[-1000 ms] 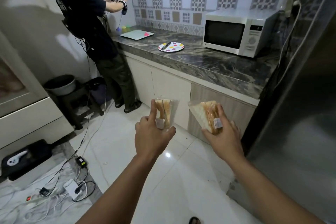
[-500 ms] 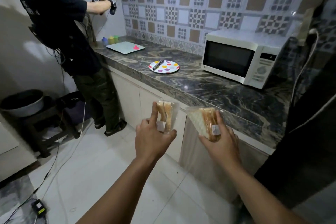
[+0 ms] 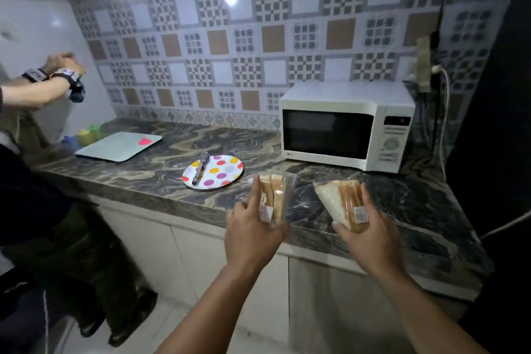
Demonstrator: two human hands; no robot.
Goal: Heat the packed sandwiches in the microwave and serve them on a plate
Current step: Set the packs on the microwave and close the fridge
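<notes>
Head view: both forearms are reaching forward from the bottom of the frame, hands raised over the front edge of the marble counter. The left hand is gripping a packed sandwich upright, thumb on one side and forefinger stretched up along the wrapper, the cut edge facing the camera. The right hand is wrapping its fingers around a second packed sandwich, which is tilting with its point toward the left and its label facing up.

The microwave is standing at the back right of the counter with its door shut, well beyond both hands. A spotted plate is lying left of the sandwiches near the counter's front edge, with a dark utensil resting across its left rim. Bare counter is showing between the plate and the microwave and in front of the microwave door. A flat pale board is lying farther left. At the left edge another person's hands are working at the wall, crowding that end. A dark upright surface is closing in the right side.
</notes>
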